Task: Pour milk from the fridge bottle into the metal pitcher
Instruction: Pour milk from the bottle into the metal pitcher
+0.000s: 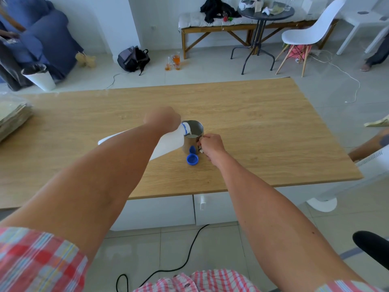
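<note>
A white plastic milk bottle (168,142) with a blue neck ring is tipped over, its mouth resting at the rim of the metal pitcher (192,133). White milk shows inside the pitcher. My left hand (163,119) grips the bottle near its neck from above. My right hand (210,145) is closed on the pitcher's handle at its right side. The pitcher stands upright in the middle of the wooden table (252,127). The bottle's blue cap (192,159) lies open side up on the table just in front of the pitcher.
A stack of flat pale sheets (12,119) sits at the table's left edge. A black cable (185,256) runs over the floor below the table. A white fan base (322,203) stands at the right, and a black chair arm (372,247) is near my right elbow.
</note>
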Demonstrator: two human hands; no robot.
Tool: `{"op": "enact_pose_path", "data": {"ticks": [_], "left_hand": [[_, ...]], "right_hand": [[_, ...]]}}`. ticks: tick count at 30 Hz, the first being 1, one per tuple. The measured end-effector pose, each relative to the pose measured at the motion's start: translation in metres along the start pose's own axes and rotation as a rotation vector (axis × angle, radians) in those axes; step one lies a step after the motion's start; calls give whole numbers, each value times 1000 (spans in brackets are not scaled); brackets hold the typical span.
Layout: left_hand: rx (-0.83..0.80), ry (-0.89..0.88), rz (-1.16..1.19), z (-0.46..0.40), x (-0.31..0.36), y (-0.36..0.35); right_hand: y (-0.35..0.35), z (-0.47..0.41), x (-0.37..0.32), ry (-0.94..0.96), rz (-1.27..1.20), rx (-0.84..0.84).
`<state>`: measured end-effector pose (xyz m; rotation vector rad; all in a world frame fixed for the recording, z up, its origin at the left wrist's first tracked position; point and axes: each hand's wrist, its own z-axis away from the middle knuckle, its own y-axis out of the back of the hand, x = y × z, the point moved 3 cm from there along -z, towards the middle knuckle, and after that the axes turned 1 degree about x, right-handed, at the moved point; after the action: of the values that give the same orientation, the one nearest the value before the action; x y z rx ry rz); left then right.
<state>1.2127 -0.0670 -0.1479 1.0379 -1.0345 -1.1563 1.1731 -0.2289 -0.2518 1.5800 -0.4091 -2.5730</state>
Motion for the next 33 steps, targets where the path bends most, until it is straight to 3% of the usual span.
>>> {"op": "enact_pose_path", "data": {"ticks": [33], "left_hand": [[-12, 3, -20, 0, 2, 1]], "right_hand": [[0, 1, 0, 13, 4, 1]]}}
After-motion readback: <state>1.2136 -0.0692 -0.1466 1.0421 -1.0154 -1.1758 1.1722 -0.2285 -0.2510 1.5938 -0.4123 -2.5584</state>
